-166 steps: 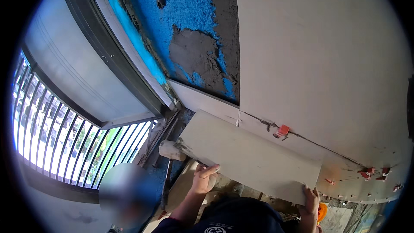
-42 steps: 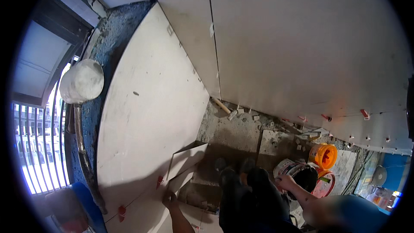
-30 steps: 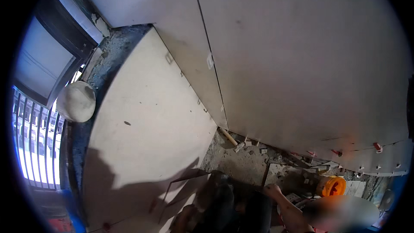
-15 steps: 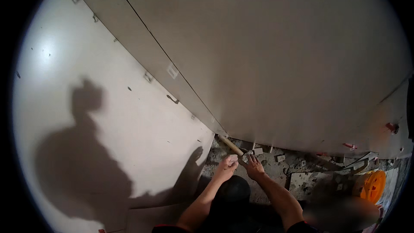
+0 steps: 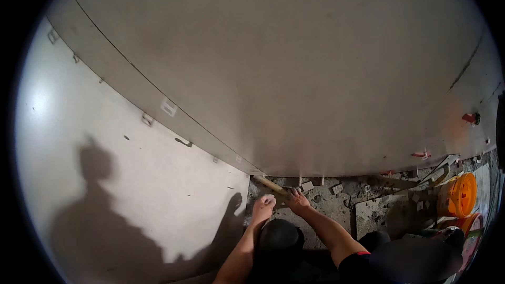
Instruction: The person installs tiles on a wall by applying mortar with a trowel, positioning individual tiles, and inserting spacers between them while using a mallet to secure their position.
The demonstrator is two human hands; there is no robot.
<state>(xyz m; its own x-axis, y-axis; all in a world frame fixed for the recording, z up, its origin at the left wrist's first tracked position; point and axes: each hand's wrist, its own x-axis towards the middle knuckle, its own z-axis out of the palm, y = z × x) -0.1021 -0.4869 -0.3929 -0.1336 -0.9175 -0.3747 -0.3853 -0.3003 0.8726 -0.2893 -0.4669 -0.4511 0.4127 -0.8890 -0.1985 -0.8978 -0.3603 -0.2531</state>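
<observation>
Low in the corner where two walls meet, a pale round stick [image 5: 271, 184] lies slanted over the rubble floor. My right hand [image 5: 299, 202] is at its near end with the fingers bent down. Whether they grip the stick or a small lump beside it cannot be made out. Just to the left, my left hand [image 5: 263, 209] is closed, its fingers curled together near the pale wall. What it holds, if anything, is too small to name. My dark-clad knee [image 5: 280, 234] is directly below both hands.
A large grey panel wall [image 5: 336, 73] rises ahead; a white wall [image 5: 131, 194] carrying my shadow stands left. Small tile pieces [image 5: 336, 189] and debris lie along the wall's foot. An orange bucket [image 5: 463, 195] stands at the right, another red-rimmed bucket [image 5: 476, 236] nearer. Red clips [image 5: 421, 155] stick out from the panel.
The view has shifted, bringing more of the right side and the second bucket in. My right hand has moved closer to the stick's end; my left hand stays closed beside it.
</observation>
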